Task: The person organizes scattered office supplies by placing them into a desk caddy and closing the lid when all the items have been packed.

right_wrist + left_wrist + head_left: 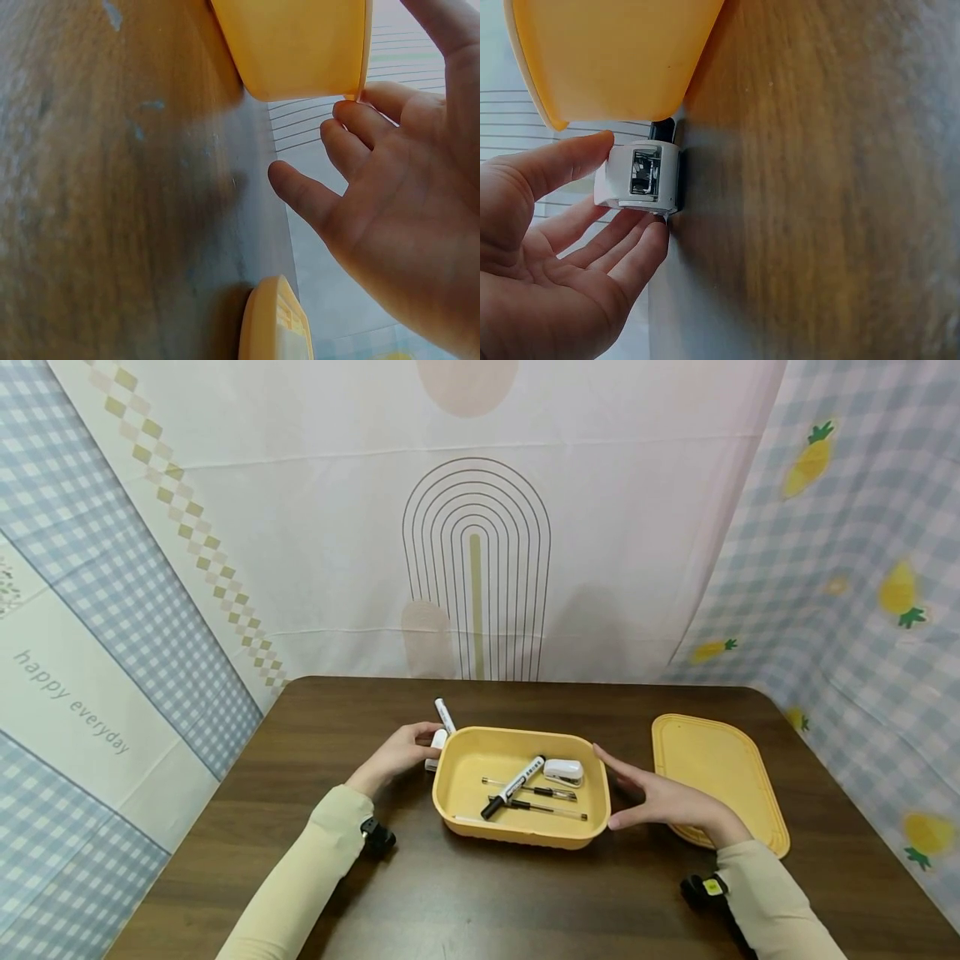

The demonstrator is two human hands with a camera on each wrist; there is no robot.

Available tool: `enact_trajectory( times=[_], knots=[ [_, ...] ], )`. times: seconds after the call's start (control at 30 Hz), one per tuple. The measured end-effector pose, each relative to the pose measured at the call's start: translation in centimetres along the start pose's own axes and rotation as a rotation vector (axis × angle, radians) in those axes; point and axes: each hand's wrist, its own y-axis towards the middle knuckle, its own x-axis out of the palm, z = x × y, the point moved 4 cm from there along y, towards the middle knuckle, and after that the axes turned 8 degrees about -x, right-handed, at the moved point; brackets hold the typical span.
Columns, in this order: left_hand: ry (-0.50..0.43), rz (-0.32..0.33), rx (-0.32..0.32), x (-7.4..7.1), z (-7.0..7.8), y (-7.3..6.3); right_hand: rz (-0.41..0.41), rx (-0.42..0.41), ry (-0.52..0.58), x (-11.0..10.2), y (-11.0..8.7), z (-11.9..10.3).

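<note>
We've got the left hand (403, 750) pinching a white mini stapler (616, 178) between thumb and fingers, just outside the left end of a yellow plastic bin (525, 841). A white marker (443, 713) lies just past it. Our right hand (663, 797) is spread wide, fingertips at the bin's right end, nothing gripped. In the bin we see another mini stapler (564, 770), a black-capped marker (521, 779) and two gel pens (555, 792). Yellow lid (708, 768)'s flat on the tabletop (487, 910), off to the right.
</note>
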Motion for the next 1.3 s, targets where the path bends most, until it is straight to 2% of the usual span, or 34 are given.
enact_trajectory(
  times=[0.67, 0.93, 1.3],
  knots=[
    [-0.014, -0.015, -0.020, 0.1, -0.2, -0.1, 0.007, 0.007, 0.001, -0.2, 0.0, 0.2],
    [-0.088, -0.008, -0.066, -0.2, -0.3, -0.4, 0.005, 0.001, 0.012, -0.1, -0.1, 0.1],
    [-0.149, -0.013, -0.069, -0.8, -0.9, -0.5, 0.000, -0.006, 0.016, -0.1, -0.2, 0.1]
  ],
)
